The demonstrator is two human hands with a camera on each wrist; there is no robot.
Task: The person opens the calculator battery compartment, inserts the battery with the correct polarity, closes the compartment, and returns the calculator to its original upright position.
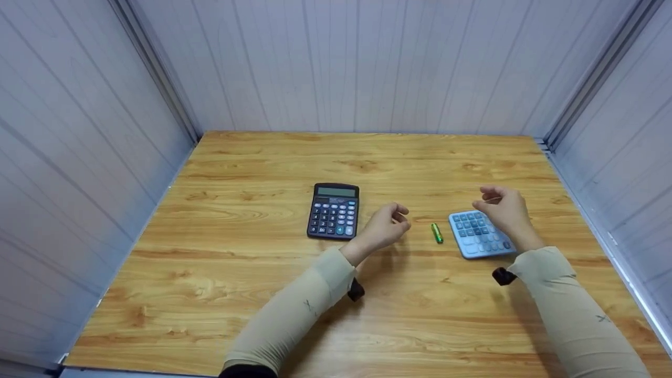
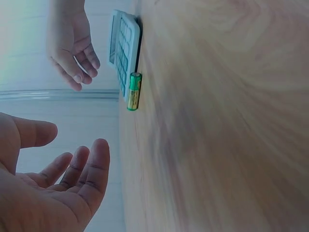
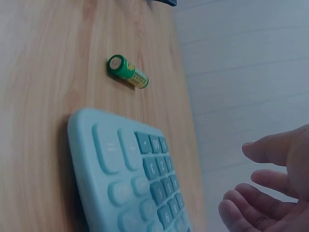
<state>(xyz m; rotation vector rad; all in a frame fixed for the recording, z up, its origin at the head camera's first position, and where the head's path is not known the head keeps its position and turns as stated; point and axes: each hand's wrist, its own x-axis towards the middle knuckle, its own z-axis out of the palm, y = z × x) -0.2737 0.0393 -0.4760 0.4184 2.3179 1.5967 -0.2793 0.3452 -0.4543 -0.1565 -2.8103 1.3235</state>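
Battery (image 1: 437, 233), green and gold, lies on its side on the wooden table (image 1: 220, 294) between the two hands, touching neither. From where I stand, the left hand (image 1: 383, 227) is held above the wood near the battery, fingers slightly bent, thumb standing apart from them, with nothing in its grasp. On the battery's other side, the right hand (image 1: 505, 210) hangs over the pale blue calculator (image 1: 472, 236), thumb and fingers loosely curved with a gap between, and it holds nothing either. That calculator lies keys up below the right hand, partly hidden by it, one long edge near the battery. To the left of the left hand, just beside its wrist, a black calculator (image 1: 333, 212) rests face up, display end away from the person. Beige sleeves (image 1: 302, 302) cover the forearms behind the hands, a small black device (image 1: 356, 290) under each cuff. Ahead of both hands, beyond the table, stands a pale panelled wall (image 1: 336, 63).
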